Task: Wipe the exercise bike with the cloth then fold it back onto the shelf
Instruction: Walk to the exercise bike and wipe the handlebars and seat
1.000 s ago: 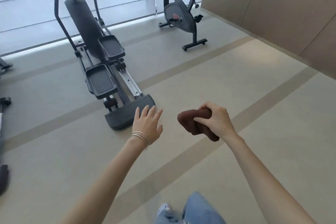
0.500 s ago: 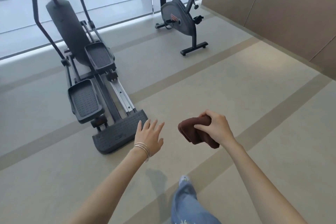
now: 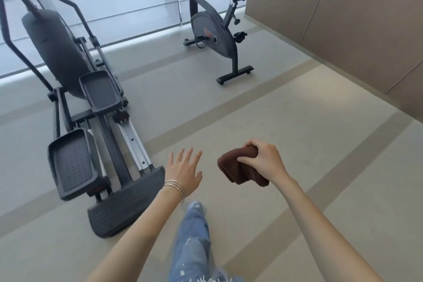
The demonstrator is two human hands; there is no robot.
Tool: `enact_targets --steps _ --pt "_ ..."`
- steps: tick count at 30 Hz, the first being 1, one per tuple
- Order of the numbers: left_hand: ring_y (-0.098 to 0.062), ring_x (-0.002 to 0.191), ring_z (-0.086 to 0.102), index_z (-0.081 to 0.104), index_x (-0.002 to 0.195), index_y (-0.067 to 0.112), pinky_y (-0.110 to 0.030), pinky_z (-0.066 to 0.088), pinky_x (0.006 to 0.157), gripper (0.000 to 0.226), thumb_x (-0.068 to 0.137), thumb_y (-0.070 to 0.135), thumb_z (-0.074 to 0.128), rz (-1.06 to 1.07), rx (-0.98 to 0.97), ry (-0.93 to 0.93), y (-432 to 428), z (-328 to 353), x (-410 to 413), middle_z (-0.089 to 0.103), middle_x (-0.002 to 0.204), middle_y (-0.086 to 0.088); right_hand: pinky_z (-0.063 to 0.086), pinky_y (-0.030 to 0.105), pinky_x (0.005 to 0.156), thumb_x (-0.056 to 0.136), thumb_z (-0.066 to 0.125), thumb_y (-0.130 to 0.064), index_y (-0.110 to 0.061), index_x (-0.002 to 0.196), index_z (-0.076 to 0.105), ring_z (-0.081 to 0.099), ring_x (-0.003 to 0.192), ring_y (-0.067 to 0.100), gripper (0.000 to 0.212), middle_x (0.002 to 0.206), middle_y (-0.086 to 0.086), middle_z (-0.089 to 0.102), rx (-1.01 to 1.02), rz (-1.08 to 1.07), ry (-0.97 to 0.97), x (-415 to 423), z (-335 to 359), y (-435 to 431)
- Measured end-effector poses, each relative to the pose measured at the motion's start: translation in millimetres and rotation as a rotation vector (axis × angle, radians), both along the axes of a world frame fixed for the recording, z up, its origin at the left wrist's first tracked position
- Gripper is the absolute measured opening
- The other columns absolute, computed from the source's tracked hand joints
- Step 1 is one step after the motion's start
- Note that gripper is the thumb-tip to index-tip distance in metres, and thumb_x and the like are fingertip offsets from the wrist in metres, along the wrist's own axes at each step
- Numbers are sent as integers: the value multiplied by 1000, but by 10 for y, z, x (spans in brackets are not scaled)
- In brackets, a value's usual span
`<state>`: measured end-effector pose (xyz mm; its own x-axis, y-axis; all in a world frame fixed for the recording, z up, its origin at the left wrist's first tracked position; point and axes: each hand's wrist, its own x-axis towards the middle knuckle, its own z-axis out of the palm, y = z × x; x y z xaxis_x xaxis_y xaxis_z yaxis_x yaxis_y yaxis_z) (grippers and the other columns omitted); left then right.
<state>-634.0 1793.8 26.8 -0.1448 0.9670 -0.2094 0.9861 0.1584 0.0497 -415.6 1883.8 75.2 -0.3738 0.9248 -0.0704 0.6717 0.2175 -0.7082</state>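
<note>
Cloth (image 3: 242,170), folded, is gripped in right hand (image 3: 263,161) for carrying toward the far-off bike (image 3: 217,32); left hand (image 3: 183,167) is empty, fingers spread.

I count two machines on the floor (image 3: 297,121): one exercise bike (image 3: 215,36) far on the right and one elliptical trainer (image 3: 57,52) on the left, which has two foot plates (image 3: 100,89). Near me there are my two hands, the left hand (image 3: 183,170) and the right hand (image 3: 263,160), one brown cloth (image 3: 231,167) and one leg in jeans (image 3: 194,236).
</note>
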Motion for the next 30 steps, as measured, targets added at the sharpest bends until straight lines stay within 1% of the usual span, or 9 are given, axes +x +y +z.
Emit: enact_targets --steps 3,7,10,13,16,19,25,28,30 --pt "-27 145 12 9 147 30 -50 7 118 63 93 44 37 -19 -5 -8 489 -59 -146 15 158 -3 50 39 78 68 78 -30 -28 81 63 61 83 18 20 80 -9 66 -17 -19 14 -179 -86 450" --pt "-27 145 13 9 148 29 -50 8 118 63 93 44 36 -23 9 -7 1247 -26 -525 16 157 -3 50 39 80 68 79 -28 -26 82 64 62 85 19 21 81 -8 66 -1 -29 19 -526 -34 1190" --pt "-27 145 14 10 148 28 -49 9 118 63 93 44 37 -5 44 -2 1894 107 -870 17 157 -3 50 37 78 68 78 -30 -32 80 61 62 84 18 21 80 -9 66 10 -23 -1 -813 113 1796" --pt "-27 145 13 10 148 28 -49 8 118 63 93 44 36 0 67 -23 2464 211 -1162 16 157 -3 49 33 74 68 77 -30 -36 77 58 61 81 15 22 76 -15 64 51 -18 -14 -1087 214 2349" --pt "-26 145 13 10 147 30 -48 8 118 63 93 44 37 19 67 -34 2950 255 -1418 15 158 -2 47 28 71 67 78 -30 -33 78 60 61 79 10 21 75 -18 64 76 -24 23 -1311 231 2816" --pt "-26 145 12 10 147 30 -48 9 118 63 93 44 38 20 45 -37 3320 225 -1577 14 158 -2 48 25 73 67 78 -30 -28 80 64 62 80 6 20 80 -17 68 68 -19 38 -1438 207 3231" --pt "-27 145 11 10 148 29 -48 8 118 64 92 41 41 38 -38 -28 4196 62 -1843 14 158 -3 43 12 67 66 80 -30 -30 78 64 59 77 -4 20 76 -21 65 37 25 73 -1709 73 4190" --pt "-27 145 11 10 147 29 -48 9 118 64 92 41 41 42 -22 -13 4806 83 -1979 14 158 -3 42 6 65 65 82 -30 -31 77 64 59 78 -5 21 78 -17 67 21 21 135 -1871 45 4812" --pt "-27 145 11 11 147 28 -48 9 118 64 92 40 41 51 13 -3 5253 156 -2061 15 157 -3 40 2 64 65 83 -28 -31 77 65 58 78 -9 22 77 -17 67 13 -9 194 -1979 88 5256"
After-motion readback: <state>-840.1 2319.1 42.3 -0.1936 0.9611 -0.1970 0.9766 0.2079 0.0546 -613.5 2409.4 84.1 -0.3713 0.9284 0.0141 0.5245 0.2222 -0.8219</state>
